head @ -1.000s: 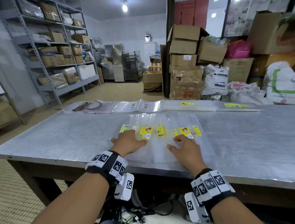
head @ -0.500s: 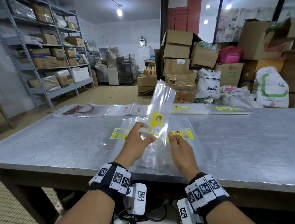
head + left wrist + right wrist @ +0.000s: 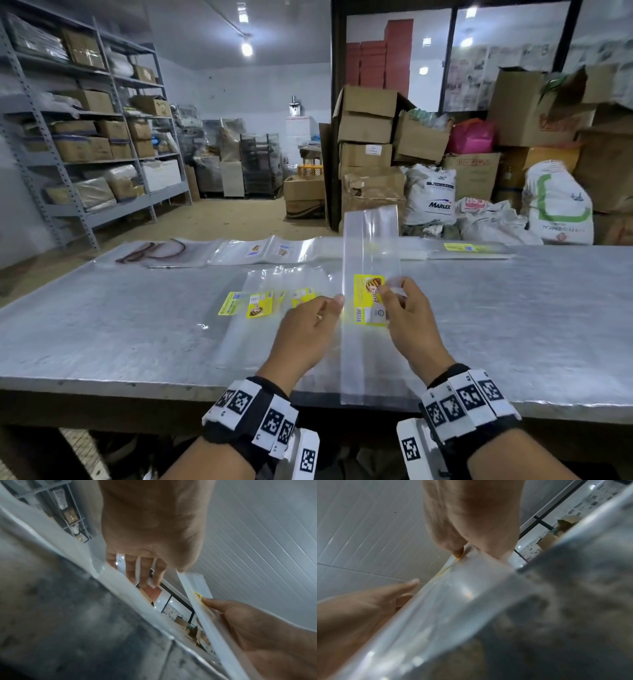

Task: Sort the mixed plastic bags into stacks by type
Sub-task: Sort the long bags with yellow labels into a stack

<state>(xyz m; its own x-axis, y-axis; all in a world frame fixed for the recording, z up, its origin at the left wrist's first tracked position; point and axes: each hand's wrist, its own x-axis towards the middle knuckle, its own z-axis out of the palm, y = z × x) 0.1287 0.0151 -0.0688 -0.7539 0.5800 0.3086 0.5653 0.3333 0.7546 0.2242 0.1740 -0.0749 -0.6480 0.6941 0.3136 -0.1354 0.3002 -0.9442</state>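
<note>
A long, narrow clear bag (image 3: 370,260) with a yellow label (image 3: 368,298) is held up above the near edge of the tabletop (image 3: 513,308), roughly upright, its top end risen above the far edge in the head view and its bottom end hanging down past the near edge; the right hand (image 3: 409,318) pinches its right side beside the label, thumb and fingers curled onto the plastic; the left hand (image 3: 308,329) is just at the bag's left edge with fingers fairly straight, and the pictures do not settle whether it has a grip or only touches; on the tabletop behind the left hand lies the mixed pile of clear bags (image 3: 274,291), several yellow labels showing side by side; along the far edge lie sorted stacks: one at the far left corner with dark looped printing (image 3: 154,251), one with small labels (image 3: 270,250) next to it, and one with a yellow label (image 3: 469,249) further right; beyond the table stand metal shelves (image 3: 85,137) with boxes on the left and piled cardboard boxes (image 3: 370,137) and white sacks (image 3: 431,195) on the right
</note>
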